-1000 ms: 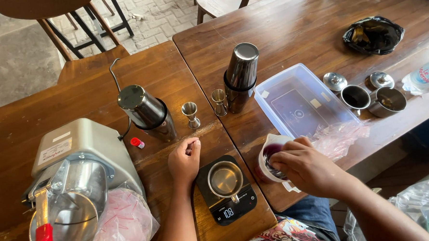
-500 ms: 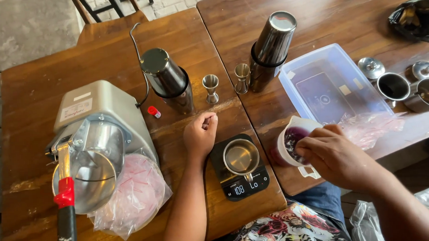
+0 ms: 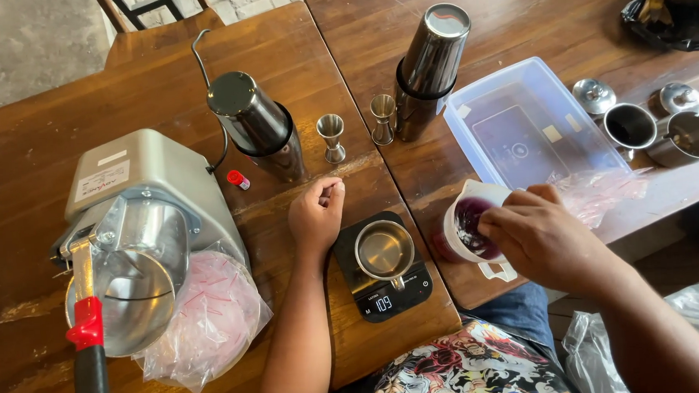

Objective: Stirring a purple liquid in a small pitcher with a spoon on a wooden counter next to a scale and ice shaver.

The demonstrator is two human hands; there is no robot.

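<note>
My left hand (image 3: 316, 214) rests on the wooden table (image 3: 42, 163) as a loose fist, holding nothing, just left of a small black digital scale (image 3: 385, 297). A little steel cup (image 3: 384, 250) stands on the scale. My right hand (image 3: 541, 235) is over a white measuring cup (image 3: 467, 232) of dark purple stuff, fingers at its rim, near the table's front edge.
A grey ice shaver (image 3: 135, 229) with a red-tipped handle and a plastic bag under it is at left. Two steel shakers (image 3: 256, 123) (image 3: 430, 63), two jiggers (image 3: 331, 137) (image 3: 382, 116), a clear plastic tub (image 3: 519, 126) and small steel pots (image 3: 631, 125) stand behind.
The camera view has shifted so things appear further left. My right hand with the white cup has stayed by the table edge; my left fist has not moved.
</note>
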